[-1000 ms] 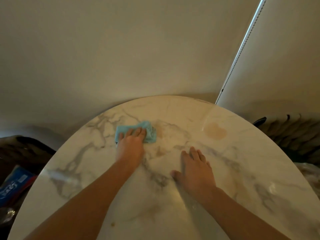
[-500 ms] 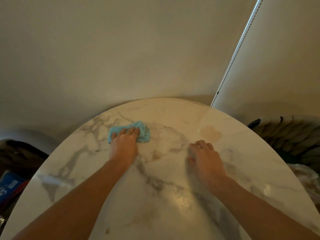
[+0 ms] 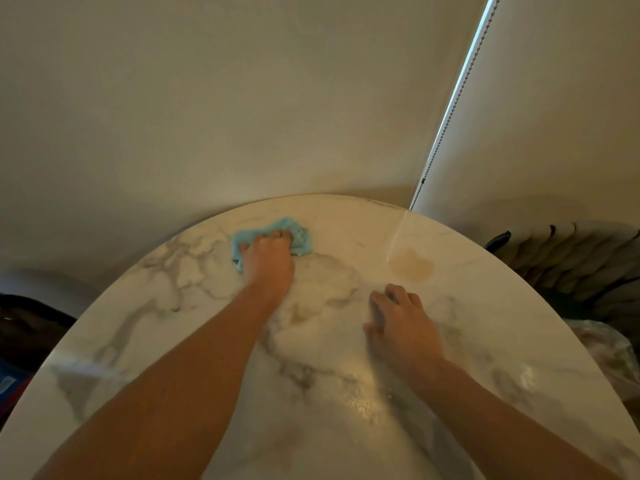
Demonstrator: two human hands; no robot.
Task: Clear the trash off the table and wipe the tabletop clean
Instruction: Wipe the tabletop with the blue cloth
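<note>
A round white marble tabletop (image 3: pixel 166 306) with grey veins fills the lower half of the view. My left hand (image 3: pixel 266 263) presses a light blue cloth (image 3: pixel 298 237) flat against the far part of the table, fingers curled over it. My right hand (image 3: pixel 401 323) rests palm down on the bare marble to the right, fingers loosely bent, holding nothing. A tan stain (image 3: pixel 412 268) lies just beyond my right hand. No trash shows on the tabletop.
A plain wall stands right behind the table. A roller blind with a bead chain (image 3: pixel 450 109) hangs at the right. A dark ribbed chair (image 3: pixel 581 265) and a clear plastic bag (image 3: pixel 609 362) sit past the right rim. Dark objects lie off the left edge.
My left hand has pushed the cloth farther away toward the table's back edge and bunched it. My right hand went from flat with spread fingers to loosely curled, shifting slightly right.
</note>
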